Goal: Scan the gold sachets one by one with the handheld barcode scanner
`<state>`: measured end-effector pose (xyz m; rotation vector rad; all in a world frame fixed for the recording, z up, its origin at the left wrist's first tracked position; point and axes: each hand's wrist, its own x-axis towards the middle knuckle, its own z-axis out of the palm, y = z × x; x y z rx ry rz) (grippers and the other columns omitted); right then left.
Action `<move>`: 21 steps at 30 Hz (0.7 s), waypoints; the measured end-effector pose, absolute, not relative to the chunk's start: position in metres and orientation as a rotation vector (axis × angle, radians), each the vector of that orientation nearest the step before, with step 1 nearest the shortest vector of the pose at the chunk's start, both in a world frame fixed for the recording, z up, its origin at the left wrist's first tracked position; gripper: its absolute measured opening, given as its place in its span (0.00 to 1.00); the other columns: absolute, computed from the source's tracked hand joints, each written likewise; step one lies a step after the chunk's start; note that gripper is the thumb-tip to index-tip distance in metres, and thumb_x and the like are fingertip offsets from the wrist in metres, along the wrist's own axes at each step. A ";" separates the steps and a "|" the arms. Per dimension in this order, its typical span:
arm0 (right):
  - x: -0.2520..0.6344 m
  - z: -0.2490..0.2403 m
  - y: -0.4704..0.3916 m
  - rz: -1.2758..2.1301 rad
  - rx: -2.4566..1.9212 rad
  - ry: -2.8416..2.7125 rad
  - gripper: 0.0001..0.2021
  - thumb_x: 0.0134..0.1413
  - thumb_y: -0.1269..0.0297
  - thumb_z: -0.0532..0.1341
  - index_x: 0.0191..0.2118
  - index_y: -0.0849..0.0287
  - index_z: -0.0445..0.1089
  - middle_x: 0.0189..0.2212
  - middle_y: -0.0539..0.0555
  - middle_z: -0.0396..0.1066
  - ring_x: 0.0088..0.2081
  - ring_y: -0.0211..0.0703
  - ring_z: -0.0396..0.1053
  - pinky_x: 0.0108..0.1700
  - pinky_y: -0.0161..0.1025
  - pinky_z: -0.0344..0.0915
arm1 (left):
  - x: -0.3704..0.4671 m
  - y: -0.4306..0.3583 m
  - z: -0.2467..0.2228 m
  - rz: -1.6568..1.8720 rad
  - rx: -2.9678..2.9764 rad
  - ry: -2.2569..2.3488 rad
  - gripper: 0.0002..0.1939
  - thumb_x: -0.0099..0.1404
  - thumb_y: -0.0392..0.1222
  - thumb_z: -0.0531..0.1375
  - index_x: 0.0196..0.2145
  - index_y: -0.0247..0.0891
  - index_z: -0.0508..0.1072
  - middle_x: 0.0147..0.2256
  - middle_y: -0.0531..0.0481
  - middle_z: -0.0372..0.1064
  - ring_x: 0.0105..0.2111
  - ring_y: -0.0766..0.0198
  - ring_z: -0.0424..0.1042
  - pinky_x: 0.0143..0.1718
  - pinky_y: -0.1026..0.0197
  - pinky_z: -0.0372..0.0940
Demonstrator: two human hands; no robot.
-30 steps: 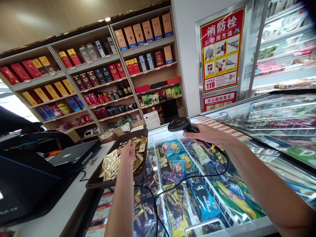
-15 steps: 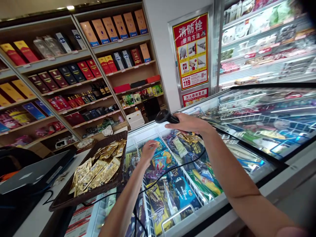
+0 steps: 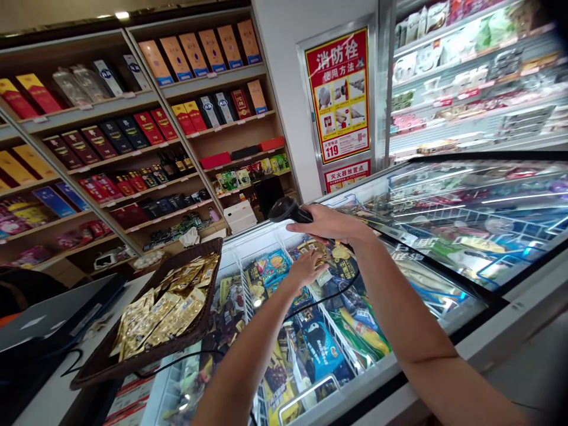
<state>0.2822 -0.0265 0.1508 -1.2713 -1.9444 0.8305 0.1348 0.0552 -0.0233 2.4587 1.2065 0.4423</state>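
In the head view, my right hand is closed round the handle of a black handheld scanner, held above the far side of the open freezer. My left hand reaches into the freezer over the packets, near a white wire divider, its fingers spread with nothing visible in them. Below and around it lie colourful frozen packets, among them a blue packet and a yellow packet. The scanner's black cable hangs across the freezer and passes behind my left forearm.
A brown wicker basket of gold sachets stands left of the freezer, beside a grey laptop-like device. Glass lids cover the freezer's right part. Shelves of boxes and a red poster stand behind.
My left hand has moved right, from the blue packets towards the wire divider and the packets beyond it. The scanner stays in my right hand. The whole view has shifted slightly.
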 end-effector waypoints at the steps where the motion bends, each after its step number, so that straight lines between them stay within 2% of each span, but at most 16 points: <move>1: 0.281 0.151 -0.028 0.825 -1.274 -1.953 0.22 0.53 0.42 0.63 0.38 0.58 0.64 0.15 0.46 0.62 0.16 0.35 0.60 0.20 0.33 0.54 | 0.120 0.054 -0.023 0.455 2.450 1.268 0.19 0.64 0.56 0.58 0.46 0.42 0.71 0.52 0.41 0.69 0.54 0.49 0.66 0.54 0.51 0.59; 4: 0.275 0.152 -0.032 0.786 -1.278 -1.989 0.21 0.54 0.43 0.63 0.38 0.59 0.65 0.16 0.46 0.63 0.17 0.35 0.60 0.21 0.33 0.54 | 0.070 0.050 -0.022 0.541 2.382 1.478 0.17 0.65 0.55 0.58 0.43 0.40 0.70 0.45 0.41 0.71 0.48 0.50 0.70 0.49 0.52 0.62; 6: 0.271 0.153 -0.035 0.759 -1.278 -2.013 0.21 0.54 0.44 0.64 0.37 0.59 0.65 0.16 0.46 0.63 0.17 0.35 0.60 0.22 0.33 0.53 | 0.038 0.046 -0.023 0.616 2.310 1.594 0.14 0.61 0.51 0.62 0.39 0.40 0.70 0.42 0.42 0.71 0.44 0.51 0.71 0.47 0.53 0.63; 9: 0.262 0.151 -0.036 0.767 -1.252 -2.048 0.20 0.53 0.46 0.64 0.38 0.59 0.66 0.17 0.46 0.62 0.18 0.35 0.60 0.22 0.33 0.53 | -0.001 0.041 -0.031 0.793 2.165 1.762 0.19 0.52 0.47 0.69 0.39 0.39 0.69 0.43 0.43 0.70 0.45 0.50 0.70 0.46 0.53 0.63; 12: 0.254 0.146 -0.034 0.830 -1.189 -2.074 0.19 0.53 0.46 0.65 0.37 0.59 0.66 0.17 0.45 0.61 0.18 0.34 0.59 0.21 0.33 0.52 | -0.023 0.036 -0.040 1.005 2.020 1.860 0.23 0.46 0.44 0.72 0.39 0.39 0.70 0.39 0.45 0.71 0.45 0.49 0.70 0.47 0.51 0.62; 16: 0.247 0.137 -0.030 0.955 -1.115 -2.071 0.21 0.52 0.43 0.64 0.37 0.58 0.64 0.17 0.44 0.60 0.17 0.33 0.57 0.19 0.32 0.50 | -0.033 0.035 -0.049 1.313 1.862 1.846 0.21 0.45 0.41 0.71 0.37 0.40 0.71 0.37 0.47 0.71 0.45 0.49 0.70 0.48 0.49 0.61; 21: 0.240 0.129 -0.025 1.020 -1.081 -2.064 0.23 0.51 0.41 0.64 0.38 0.57 0.64 0.17 0.44 0.60 0.17 0.33 0.57 0.19 0.32 0.52 | -0.038 0.041 -0.055 1.602 1.636 1.651 0.18 0.50 0.42 0.68 0.39 0.41 0.69 0.33 0.52 0.72 0.33 0.60 0.72 0.38 0.57 0.65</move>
